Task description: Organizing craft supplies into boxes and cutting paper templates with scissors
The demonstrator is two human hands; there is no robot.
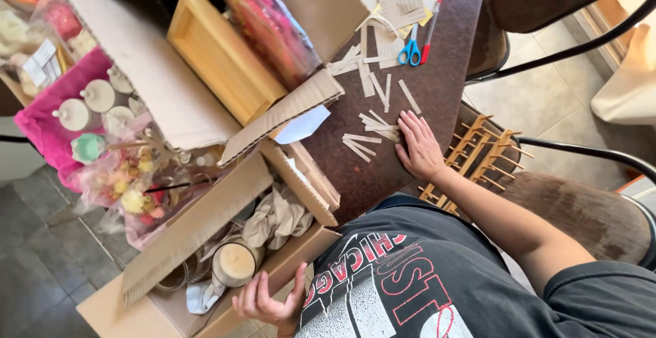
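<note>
While the left hand (263,302) curls loosely at the near edge of the open cardboard box (205,269), fingers half bent and pinching nothing, it sits just beside a glass candle jar (234,263) that stands in the box among crumpled packing paper (279,218). Jar looks not yet lifted out; more glassware shows deeper in the box, so unpacking seems early. Right hand (418,146) lies flat on the dark table (437,85), fingers spread, palm down, touching the edge of scattered wooden strips (369,133), gripping none. Wooden rack (478,157) rests just beside that wrist. Farther off: blue scissors (410,51), red pen (430,30), wooden tray (219,54), untouched.
</note>
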